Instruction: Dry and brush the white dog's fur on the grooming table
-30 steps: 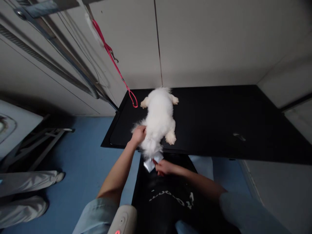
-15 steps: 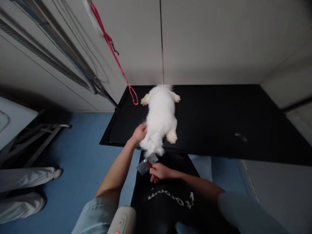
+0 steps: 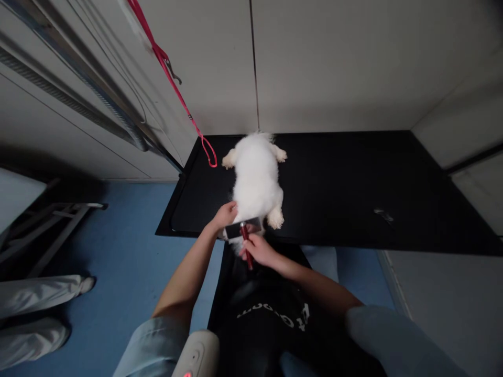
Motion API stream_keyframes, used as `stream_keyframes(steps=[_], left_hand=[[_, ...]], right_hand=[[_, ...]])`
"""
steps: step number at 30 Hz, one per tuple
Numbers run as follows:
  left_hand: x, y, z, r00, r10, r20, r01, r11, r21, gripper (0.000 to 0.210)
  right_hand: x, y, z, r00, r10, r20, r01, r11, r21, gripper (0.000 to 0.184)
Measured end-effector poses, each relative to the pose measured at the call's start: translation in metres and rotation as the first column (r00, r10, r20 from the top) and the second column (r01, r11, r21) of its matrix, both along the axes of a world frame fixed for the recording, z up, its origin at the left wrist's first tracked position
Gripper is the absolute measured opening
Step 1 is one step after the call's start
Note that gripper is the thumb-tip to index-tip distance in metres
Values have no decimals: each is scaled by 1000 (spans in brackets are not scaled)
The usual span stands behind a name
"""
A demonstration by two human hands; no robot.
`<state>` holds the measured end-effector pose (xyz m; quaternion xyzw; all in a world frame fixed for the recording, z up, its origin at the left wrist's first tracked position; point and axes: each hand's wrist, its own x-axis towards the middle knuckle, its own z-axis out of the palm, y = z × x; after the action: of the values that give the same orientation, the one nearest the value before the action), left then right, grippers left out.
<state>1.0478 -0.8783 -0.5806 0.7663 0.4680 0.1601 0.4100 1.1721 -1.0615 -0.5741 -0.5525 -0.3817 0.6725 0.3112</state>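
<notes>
Brush point(image 3: 242, 229) in right hand point(image 3: 258, 250) against dog point(image 3: 256, 180) rump; left hand point(image 3: 225, 214) steadying

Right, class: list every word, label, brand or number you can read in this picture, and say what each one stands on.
White lettering across the black apron on the person's front: seen upside down and blurred, too unclear to quote.
White device at the bottom edge: a small red light and faint button marks, no readable text.
Brush, red leash, black table: no writing visible.
</notes>
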Motion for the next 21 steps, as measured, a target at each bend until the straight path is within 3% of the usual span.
stream_keyframes(steps=[2,5,7,10,12,14,19,21], left_hand=[[1,-2,0,1000,-9,28,9,1000,-2,20],[1,-6,0,998,12,60,-14,1000,26,20],[1,-8,0,997,16,77,-18,999,32,22],[1,-9,-1,993,0,118,0,1000,-3,26],[1,-11,-3,987,-7,160,12,999,-31,29],[1,-14,-5,983,7,184,-3,1000,-19,30],[-1,-22,-8,982,50,180,-65,995,74,28],[-1,-24,-8,978,64,198,-79,995,68,29]], right_hand=[[2,3,-1,1000,-7,29,7,1000,-18,11],[0,-14,-9,968,230,99,-229,973,-24,21],[-1,-21,-8,945,308,116,-310,951,1,22],[10,-8,9,977,177,122,-183,983,32,17],[23,7,23,963,90,253,-111,991,70,17],[37,11,32,905,103,412,-146,986,75,21],[52,-30,34,783,386,488,-389,916,-101,30],[51,-35,39,745,458,485,-473,875,-101,31]])
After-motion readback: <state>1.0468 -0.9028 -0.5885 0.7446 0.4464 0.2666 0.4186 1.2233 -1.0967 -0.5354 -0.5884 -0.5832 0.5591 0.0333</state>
